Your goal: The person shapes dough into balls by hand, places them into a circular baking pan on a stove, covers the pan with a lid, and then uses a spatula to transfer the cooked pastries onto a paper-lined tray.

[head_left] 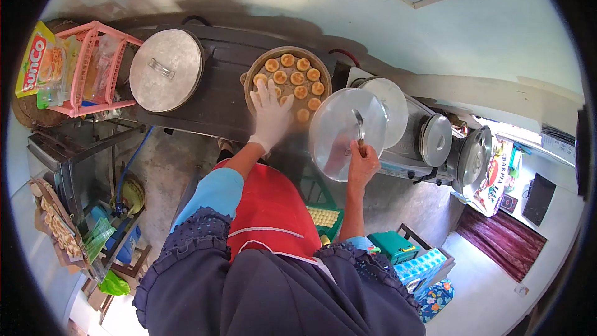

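In a white glove, my left hand (272,112) reaches over a round pan (250,70) on the dark stove. Its fingers are spread, with the tips over the small round browned pastries (280,77) on the pan's near left side. The hand hides some of them. My right hand (362,163), bare, is closed on the handle of a metal spoon (358,118). Behind the spoon, a large round metal lid (328,143) stands tilted at the pan's right. I cannot tell whether the right hand also grips this lid.
A covered round pan (163,70) sits on the stove's left. Beyond it stands a pink plastic basket (79,90) with packets. More metal lids (436,140) line the counter at right. Below, a green crate holds a tray of pale dough pieces (323,216).
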